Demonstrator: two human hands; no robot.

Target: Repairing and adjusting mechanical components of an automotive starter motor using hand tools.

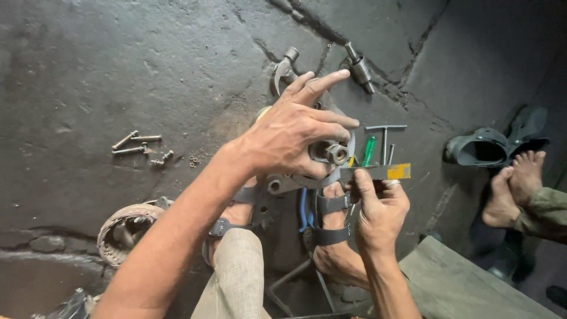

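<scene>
Metal housing (307,171) between both hands

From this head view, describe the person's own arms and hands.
Both forearms are bare to the frame edge, with no sleeves, gloves or watch. The left hand and the right hand look smudged with dark grime. I cannot make out a ring for sure.

Three long bolts (134,143) lie on the dark floor (77,71) toward its left edge. One hammer (283,70) lies near the top edge. Two black shoes (496,142) sit by the right edge.
</scene>
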